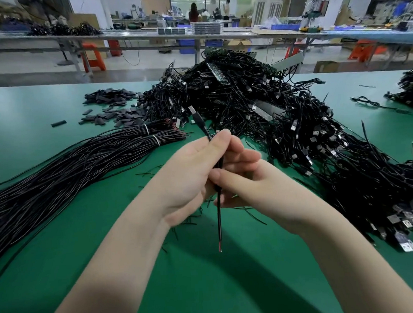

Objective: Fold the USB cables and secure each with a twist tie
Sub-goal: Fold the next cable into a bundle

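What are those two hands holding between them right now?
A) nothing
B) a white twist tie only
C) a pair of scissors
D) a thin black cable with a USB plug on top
D: the left hand and right hand grip a thin black cable, its USB plug sticking up above the fingers.

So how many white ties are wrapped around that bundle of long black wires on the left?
2: one white tie on the farther strand group, another just nearer, both by the bundle's stripped ends. Others may be hidden.
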A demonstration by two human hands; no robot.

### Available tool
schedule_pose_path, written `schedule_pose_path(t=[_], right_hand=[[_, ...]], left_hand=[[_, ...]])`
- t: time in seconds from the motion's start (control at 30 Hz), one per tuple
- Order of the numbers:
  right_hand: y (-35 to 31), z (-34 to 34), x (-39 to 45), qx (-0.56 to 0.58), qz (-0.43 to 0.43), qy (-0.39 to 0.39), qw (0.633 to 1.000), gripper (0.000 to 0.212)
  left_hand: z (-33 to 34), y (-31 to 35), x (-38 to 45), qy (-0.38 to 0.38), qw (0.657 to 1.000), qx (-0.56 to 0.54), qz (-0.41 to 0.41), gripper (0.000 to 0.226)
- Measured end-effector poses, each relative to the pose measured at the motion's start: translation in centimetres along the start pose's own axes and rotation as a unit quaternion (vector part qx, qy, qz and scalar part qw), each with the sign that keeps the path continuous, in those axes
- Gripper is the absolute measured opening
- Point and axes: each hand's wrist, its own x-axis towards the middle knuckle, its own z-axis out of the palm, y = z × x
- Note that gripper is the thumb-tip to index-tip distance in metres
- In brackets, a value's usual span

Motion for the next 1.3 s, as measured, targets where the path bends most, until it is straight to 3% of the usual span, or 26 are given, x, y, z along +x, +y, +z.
schedule_pose_path(t=[0.13, 0.2, 0.27, 0.4, 0.47, 0.53, 0.7, 0.8, 0.93, 1.0, 1.07, 1.13, 1.2, 1.27, 1.3], right_hand=[[0.0, 0.2, 0.3, -0.022, -0.018, 0.0, 1.0, 0.012], [0.2, 0.1, 0.4, -0.123, -0.033, 0.014, 0.992, 0.022], [0.5, 0.2, 0.4, -0.222, -0.038, 0.049, 0.973, 0.028], [1.7, -0.1, 1.1, -0.199, 0.017, 0.084, 0.976, 0.031], [2.1, -0.6, 1.3, -0.147, 0.06, 0.05, 0.986, 0.031], [2.4, -1.1, 1.2, -0.09, 0.084, -0.012, 0.992, 0.032], [3.1, -2.9, -0.1, -0.099, 0.177, -0.173, 0.964, 0.032], [3.8, -2.7, -0.9, -0.137, 0.196, -0.212, 0.948, 0.032], [4.6, -2.3, -1.6, -0.149, 0.219, -0.235, 0.935, 0.032], [4.8, -2.5, -1.7, -0.132, 0.231, -0.247, 0.932, 0.034], [4.9, -3.1, -1.3, -0.077, 0.246, -0.25, 0.933, 0.044], [4.9, -4.1, -0.6, 0.028, 0.265, -0.188, 0.946, 0.055], [5.2, -5.1, 0.5, 0.048, 0.235, -0.037, 0.97, 0.054], [6.0, -5.1, 1.7, -0.128, 0.144, 0.118, 0.974, 0.043], [6.7, -4.7, 2.3, -0.248, 0.094, 0.153, 0.952, 0.041]], left_hand=[[-0.6, 0.8, -0.3, 0.038, 0.994, 0.105, -0.013, 0.036], [-1.1, 1.4, -0.6, 0.085, 0.97, 0.226, -0.021, 0.045], [-1.7, 1.5, -0.6, 0.155, 0.913, 0.376, -0.004, 0.047], [-2.6, 1.5, -0.9, 0.279, 0.729, 0.614, 0.117, 0.026], [-2.9, 1.6, -0.9, 0.211, 0.66, 0.699, 0.175, 0.055], [-2.8, 1.3, -0.7, 0.086, 0.592, 0.785, 0.158, 0.077], [-2.0, -0.9, 0.0, -0.055, 0.473, 0.868, 0.142, 0.053], [-1.8, -2.5, -0.4, -0.111, 0.443, 0.881, 0.125, 0.055], [-2.9, -5.3, -2.5, -0.149, 0.45, 0.858, 0.2, 0.028], [-3.6, -6.6, -3.3, -0.119, 0.499, 0.818, 0.259, 0.018], [-3.8, -7.2, -3.7, -0.056, 0.545, 0.802, 0.237, 0.023], [-4.3, -7.6, -3.7, 0.051, 0.635, 0.755, 0.154, 0.031], [-5.2, -8.0, -3.7, 0.187, 0.768, 0.608, 0.076, 0.026], [-5.2, -8.6, -3.6, 0.283, 0.873, 0.393, 0.051, 0.025], [-4.8, -9.1, -3.6, 0.307, 0.893, 0.325, 0.052, 0.025]])
